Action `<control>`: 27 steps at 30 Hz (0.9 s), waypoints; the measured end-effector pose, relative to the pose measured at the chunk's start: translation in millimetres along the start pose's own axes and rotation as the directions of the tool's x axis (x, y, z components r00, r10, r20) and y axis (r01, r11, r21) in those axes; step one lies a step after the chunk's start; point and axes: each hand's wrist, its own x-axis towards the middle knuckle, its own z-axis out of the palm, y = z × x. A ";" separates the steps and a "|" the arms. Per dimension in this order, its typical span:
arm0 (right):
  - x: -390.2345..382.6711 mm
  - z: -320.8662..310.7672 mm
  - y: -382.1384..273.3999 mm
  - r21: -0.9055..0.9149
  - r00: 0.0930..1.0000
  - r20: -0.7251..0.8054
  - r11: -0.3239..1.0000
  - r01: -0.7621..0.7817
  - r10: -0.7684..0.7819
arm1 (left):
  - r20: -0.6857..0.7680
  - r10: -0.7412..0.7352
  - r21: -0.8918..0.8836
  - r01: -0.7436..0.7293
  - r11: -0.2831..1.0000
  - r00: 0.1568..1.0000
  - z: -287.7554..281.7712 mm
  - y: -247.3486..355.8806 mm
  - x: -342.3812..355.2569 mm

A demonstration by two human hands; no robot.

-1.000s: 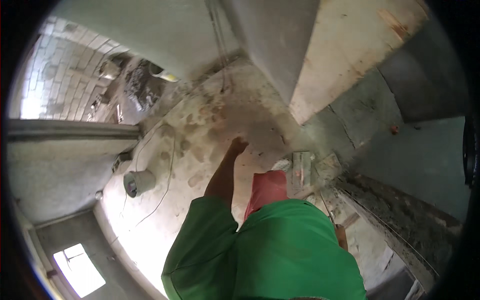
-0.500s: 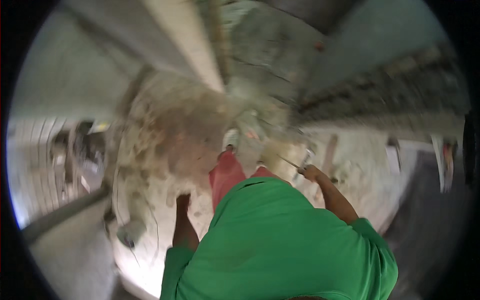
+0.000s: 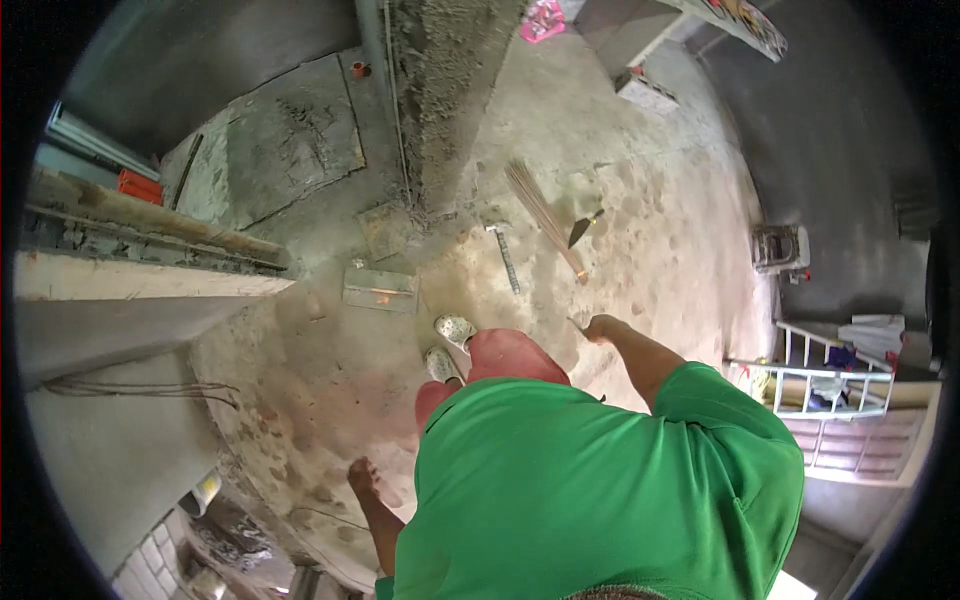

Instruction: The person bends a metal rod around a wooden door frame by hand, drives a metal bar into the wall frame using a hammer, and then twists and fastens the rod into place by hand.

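My right hand [image 3: 603, 329] is closed on a thin tool [image 3: 575, 325] pointing forward over the dusty floor. My left hand [image 3: 364, 476] hangs low at my side with its fingers apart. Ahead on the floor lie a bundled-stick broom [image 3: 540, 210], a dark pointed trowel [image 3: 582, 227], a long narrow tool with a crosspiece [image 3: 505, 258] and a flat rectangular float [image 3: 365, 289] with a handle. My white patterned shoes [image 3: 454, 330] show below my pink trousers.
A rough plastered column [image 3: 440, 100] rises ahead. Wall edges [image 3: 120, 280] jut in at left. An aluminium ladder [image 3: 810, 392] and a block [image 3: 645, 92] are at right. A pink item [image 3: 543, 20] lies far ahead; thin cables [image 3: 140, 390] run at left.
The view has turned to the right, bringing the broom, trowel and ladder into sight. My right hand has come into fuller view with the thin tool held in it.
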 end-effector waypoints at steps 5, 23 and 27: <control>-85.1 33.2 -1.5 0.274 0.995 -0.094 0.962 0.012 0.015 | 0.008 0.101 0.131 -0.102 0.986 0.995 -1.4 102.9 64.7; 103.2 -97.9 68.5 -0.287 0.520 -0.766 0.925 0.248 -0.377 | -0.149 0.221 0.540 -0.108 0.835 0.964 66.7 -86.9 -60.7; 82.3 -228.7 24.4 -0.062 0.390 -0.899 0.940 0.335 -0.198 | -0.199 0.160 0.415 -0.065 0.908 0.967 56.0 -110.8 -139.6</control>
